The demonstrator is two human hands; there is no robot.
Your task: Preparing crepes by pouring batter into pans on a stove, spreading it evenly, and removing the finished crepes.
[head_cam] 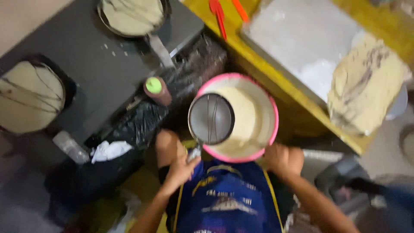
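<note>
The pink bucket (272, 129) of pale batter serves as the landmark here. Far to its left, a round pan (30, 97) coated with thin batter sits on the dark stove top (103, 64), and a second coated pan (131, 15) lies up and left of the bucket at the stove's far edge. Just left of the bucket stands a brown bottle with a green cap (155, 88), with a crumpled black plastic bag (138, 121) below it and a clear plastic bottle (71, 146) further left.

Below the bucket's left rim, the left hand (181, 170) has its grip closed around the handle of a dark round ladle-pan (211, 118) — the pan's face hovers over the bucket's left half, above the batter. Under the bucket's right rim, the right hand (282, 159) presses against the rim; the view is blurred, so whether its grip is closed on the rim I cannot tell. A blue apron (228, 198) hangs directly below the bucket.

Right of the bucket runs a yellow desk (276, 92) carrying a white tray (302, 39) — further right lies a floppy stack of thin cooked sheets (366, 86). Orange tongs (220, 15) rest above the bucket.
</note>
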